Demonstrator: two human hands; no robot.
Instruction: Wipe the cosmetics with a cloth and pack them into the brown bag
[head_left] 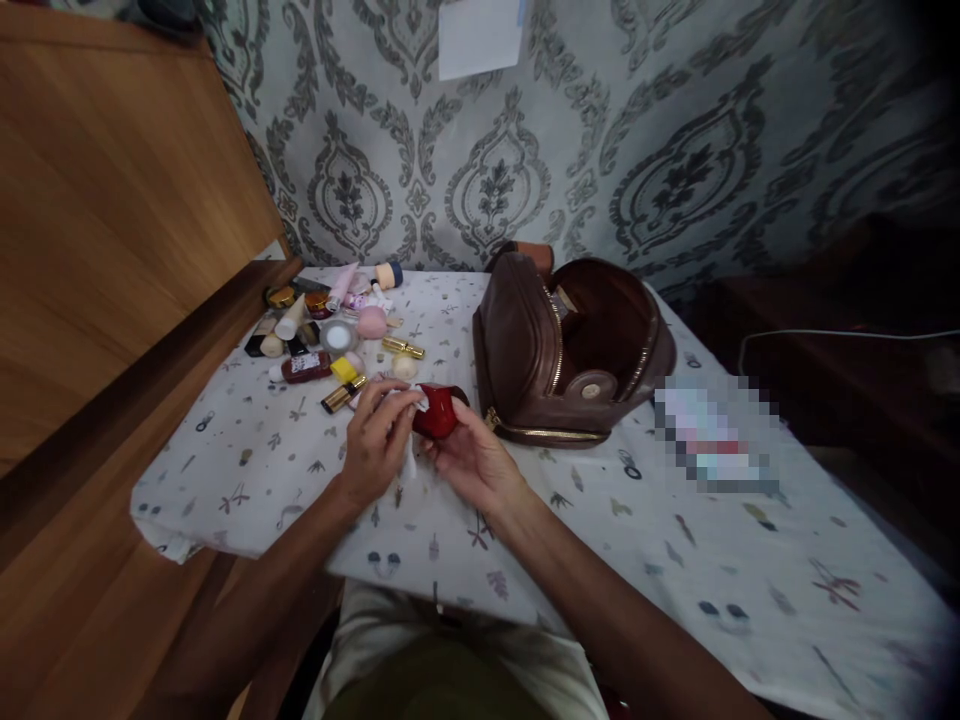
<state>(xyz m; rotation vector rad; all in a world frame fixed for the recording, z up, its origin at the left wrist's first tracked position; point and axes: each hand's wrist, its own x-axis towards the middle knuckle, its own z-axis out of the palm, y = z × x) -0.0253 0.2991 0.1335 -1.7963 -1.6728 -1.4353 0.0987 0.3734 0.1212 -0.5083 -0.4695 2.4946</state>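
- Nearest the camera, both bare forearms reach up over the desk (675,560), which is covered by a white cloth printed with small motifs.
- Right hand (471,462) lies palm up; its fingers cup the small glossy red rounded container (437,411) from below and the right side.
- Left hand (376,432) sits just left of the container, its fingers pinched on a small white tissue (421,403) pressed against the container's upper left face.
- Just beyond and right of the hands, a brown leather zip pouch (525,350) with gold zipper lies open, close to the red container but apart from it.
- Farther left, a scatter of cosmetics: a dark red bottle (304,367), a gold tube (403,347), a pink sponge (371,321) and a round silver compact (339,335).
- Behind the desk stands grey damask wallpaper (495,180).
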